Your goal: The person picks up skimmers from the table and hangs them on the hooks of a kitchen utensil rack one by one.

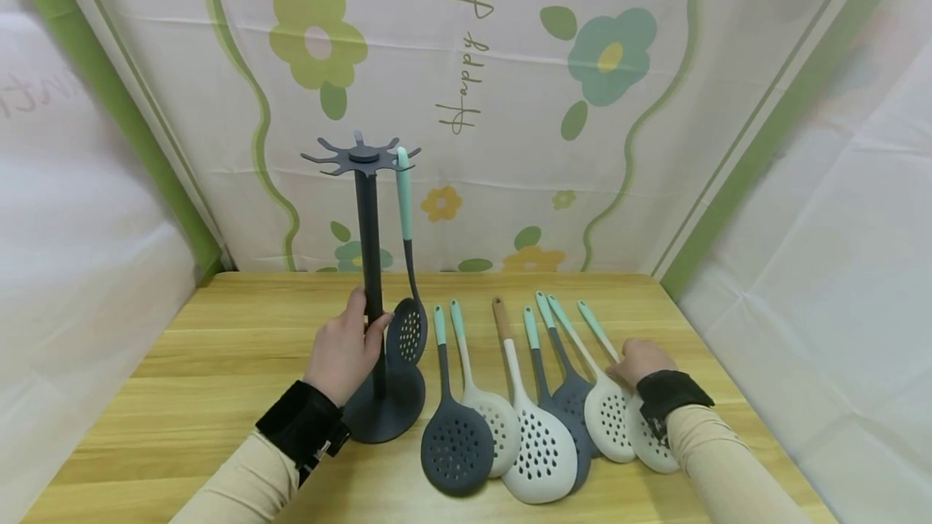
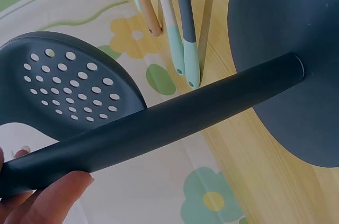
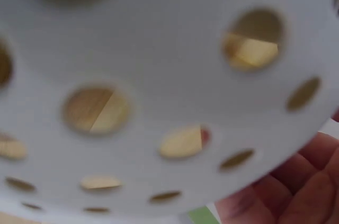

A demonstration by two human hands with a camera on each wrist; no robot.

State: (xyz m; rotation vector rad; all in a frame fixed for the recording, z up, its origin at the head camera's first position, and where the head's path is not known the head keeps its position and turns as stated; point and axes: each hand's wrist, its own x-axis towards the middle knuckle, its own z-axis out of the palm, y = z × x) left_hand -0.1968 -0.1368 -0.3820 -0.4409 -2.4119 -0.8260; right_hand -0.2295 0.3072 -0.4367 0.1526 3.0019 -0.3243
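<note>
One hung skimmer centre-left (left grip round the stand), six unhung skimmers lower-centre, right grip holding a seventh skimmer.

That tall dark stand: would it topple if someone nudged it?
The dark stand would likely feel stiff, as its pole looks straight and thick. A push near the top might tip it, being tall and narrow, though its broad round base should help. The hanging skimmer would probably swing, since it dangles by its handle.
</note>
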